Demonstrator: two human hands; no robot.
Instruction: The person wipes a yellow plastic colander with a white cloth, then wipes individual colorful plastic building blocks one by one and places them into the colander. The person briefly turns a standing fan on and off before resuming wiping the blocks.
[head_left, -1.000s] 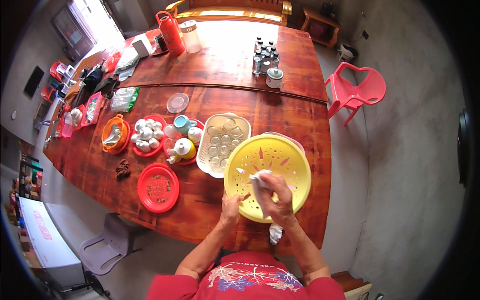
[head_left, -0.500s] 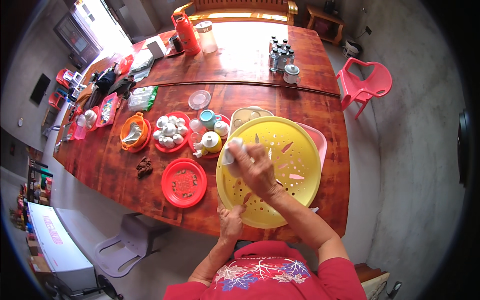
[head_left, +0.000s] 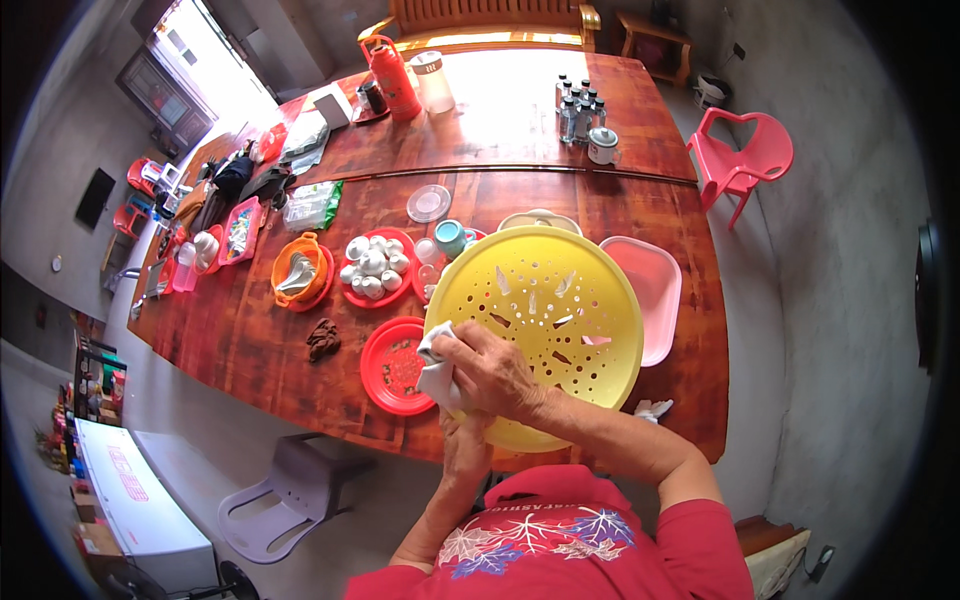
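Observation:
A large round yellow colander (head_left: 560, 310) with holes is held tilted above the wooden table (head_left: 640, 190). My left hand (head_left: 462, 455) grips its near rim from below. My right hand (head_left: 488, 372) is shut on a crumpled white cloth (head_left: 436, 368) and presses it against the colander's left inner rim. A pink tray (head_left: 652, 290) lies partly hidden under the colander's right side. An empty red plate (head_left: 398, 368) sits just left of my hands.
A red plate of white cups (head_left: 372, 270), an orange bowl (head_left: 298, 275), a teal cup (head_left: 450, 238), a red thermos (head_left: 395, 75) and small bottles (head_left: 578, 105) stand on the table. A pink chair (head_left: 745, 160) is at right, a grey chair (head_left: 290, 490) at lower left.
My right hand with the cloth has moved from the colander's middle to its left rim. The colander has tilted up and now covers more of the dishes behind it.

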